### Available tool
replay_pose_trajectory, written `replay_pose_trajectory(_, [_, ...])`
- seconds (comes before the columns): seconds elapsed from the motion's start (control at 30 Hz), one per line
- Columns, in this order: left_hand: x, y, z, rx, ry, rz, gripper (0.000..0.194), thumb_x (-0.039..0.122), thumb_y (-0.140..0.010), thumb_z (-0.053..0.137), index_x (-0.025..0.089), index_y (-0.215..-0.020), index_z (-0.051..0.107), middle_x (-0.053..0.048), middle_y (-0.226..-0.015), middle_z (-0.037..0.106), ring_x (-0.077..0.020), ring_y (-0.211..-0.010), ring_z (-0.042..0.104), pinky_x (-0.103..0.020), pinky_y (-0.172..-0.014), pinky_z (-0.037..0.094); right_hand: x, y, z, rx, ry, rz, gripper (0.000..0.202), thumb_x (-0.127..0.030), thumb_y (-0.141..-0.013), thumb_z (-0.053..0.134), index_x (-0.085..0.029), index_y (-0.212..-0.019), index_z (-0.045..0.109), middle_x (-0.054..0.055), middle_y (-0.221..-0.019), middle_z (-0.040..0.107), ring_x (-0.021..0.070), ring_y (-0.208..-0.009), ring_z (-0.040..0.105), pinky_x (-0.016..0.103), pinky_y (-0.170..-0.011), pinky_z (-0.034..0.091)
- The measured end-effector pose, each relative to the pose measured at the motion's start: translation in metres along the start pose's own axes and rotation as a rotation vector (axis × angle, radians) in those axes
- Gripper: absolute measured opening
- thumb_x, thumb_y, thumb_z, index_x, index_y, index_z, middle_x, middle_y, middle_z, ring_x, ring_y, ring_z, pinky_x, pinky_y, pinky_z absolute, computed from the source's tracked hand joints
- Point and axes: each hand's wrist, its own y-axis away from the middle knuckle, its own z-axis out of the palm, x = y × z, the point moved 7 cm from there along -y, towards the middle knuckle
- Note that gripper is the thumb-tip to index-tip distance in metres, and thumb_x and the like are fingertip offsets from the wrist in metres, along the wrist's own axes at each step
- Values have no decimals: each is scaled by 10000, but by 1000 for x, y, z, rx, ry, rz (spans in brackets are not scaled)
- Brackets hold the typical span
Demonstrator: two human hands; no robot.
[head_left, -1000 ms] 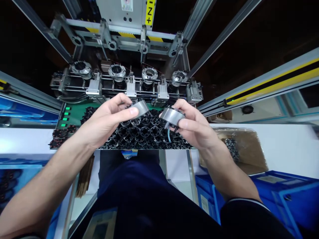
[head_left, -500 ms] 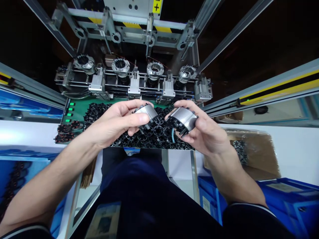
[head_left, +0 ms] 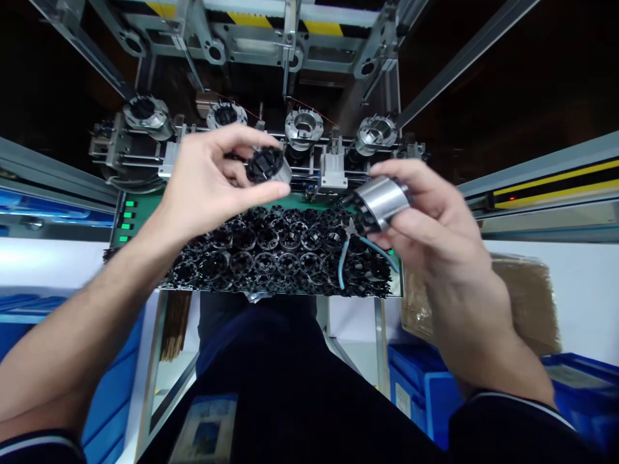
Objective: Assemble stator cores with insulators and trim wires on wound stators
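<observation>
Left hand (head_left: 207,180) nearer fixtures (head_left: 304,142); open gap between cores (head_left: 384,202).

See blue bins (head_left: 442,401) low on the right, near a brown cardboard box (head_left: 534,303); at left, small green lights (head_left: 126,226); up top, yellow-and-black striping (head_left: 249,20).

Both bare forearms (head_left: 113,299) angle inward — left hand (head_left: 203,174) and right hand (head_left: 435,225) apart, each gripping between thumb (head_left: 264,193) and curled fingers (head_left: 409,170).

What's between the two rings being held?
The head view shows a silver metal block behind the gap between the darker ring in the left hand and the shinier ring in the right hand.
</observation>
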Motion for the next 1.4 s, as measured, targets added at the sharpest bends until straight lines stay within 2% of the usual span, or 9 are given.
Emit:
replay_pose_trajectory(0.2, [-43, -65, -15, 116, -273, 22, 920, 806, -716, 1116, 219, -1386, 887, 13, -1006, 806, -197, -892, 743, -479, -1015, 666, 11, -69, -49, 262, 515, -294, 611, -545, -789, 1141, -300, -1282, 877, 67, -1209, 829, 199, -777, 733, 491, -836, 743])
replay_pose_trajectory(0.33, [-88, -81, -1, 56, -277, -20, 927, 864, -693, 1071, 205, -1317, 885, 60, -1014, 758, -141, -944, 673, -378, -995, 590, 62, -112, -65, 245, 786, -221, 581, -522, -854, 1034, -249, -1325, 833, 98, -1180, 847, 363, -1140, 839, 621, -1178, 710])
replay_pose_trajectory(0.43, [-105, -79, 4, 0, -286, -4, 958, 870, -694, 1062, 178, -1324, 853, 88, -959, 703, -148, -1057, 663, -348, -1102, 529, 82, -122, -65, 185, 905, -223, 579, -486, -855, 1003, -232, -1346, 832, 84, -1118, 842, 370, -1202, 845, 596, -1275, 661])
replay_pose_trajectory(0.63, [-106, -70, -2, 23, -232, 7, 932, 818, -766, 1068, 191, -1414, 828, 78, -1093, 723, -148, -1141, 635, -357, -1174, 463, 84, -122, -65, 142, 938, -150, 686, -558, -860, 994, -253, -1450, 821, 0, -872, 753, 303, -860, 787, 613, -1161, 683])
replay_pose_trajectory(0.77, [-79, -56, 1, -26, -313, 34, 864, 835, -789, 1047, 246, -1395, 868, 52, -1210, 786, -198, -1137, 673, -437, -1248, 486, 70, -130, -71, 58, 818, -192, 688, -559, -794, 1070, -260, -1351, 799, 75, -1246, 858, 294, -1072, 788, 504, -1073, 664])
replay_pose_trajectory(0.97, [-45, 31, 2, 129, 15, -94, 694, 638, -797, 1104, 352, -1381, 862, -2, -1352, 896, -343, -1266, 813, -547, -1208, 660, 34, -149, -130, 206, 561, -219, 767, -343, -723, 1165, -287, -1304, 667, -35, -1112, 838, 129, -913, 685, 316, -858, 559])
replay_pose_trajectory(1.07, [-57, 99, 16, 73, 230, -350, 630, 506, -772, 1131, 424, -1333, 858, -1, -1332, 904, -378, -1237, 840, -585, -1206, 688, 20, -162, -156, 286, 778, -216, 719, -163, -826, 1071, -235, -1469, 757, -46, -1089, 851, 116, -945, 688, 292, -882, 541])
replay_pose_trajectory(1.2, [-80, 183, 19, 205, 415, -574, 578, 445, -665, 1158, 471, -1167, 873, 31, -1164, 875, -342, -1032, 831, -473, -912, 726, 19, -183, -173, 371, 925, -181, 685, 20, -795, 983, -124, -1447, 834, 43, -1279, 900, 116, -1028, 725, 293, -963, 558])
replay_pose_trajectory(1.4, [-109, 276, 8, 475, 557, -796, 591, 471, -612, 1127, 498, -1140, 864, 69, -1003, 845, -311, -844, 841, -477, -880, 740, 32, -200, -171, 307, 1074, -121, 643, -86, -718, 1110, -65, -1329, 911, 150, -1337, 925, 156, -1033, 720, 390, -1094, 550])
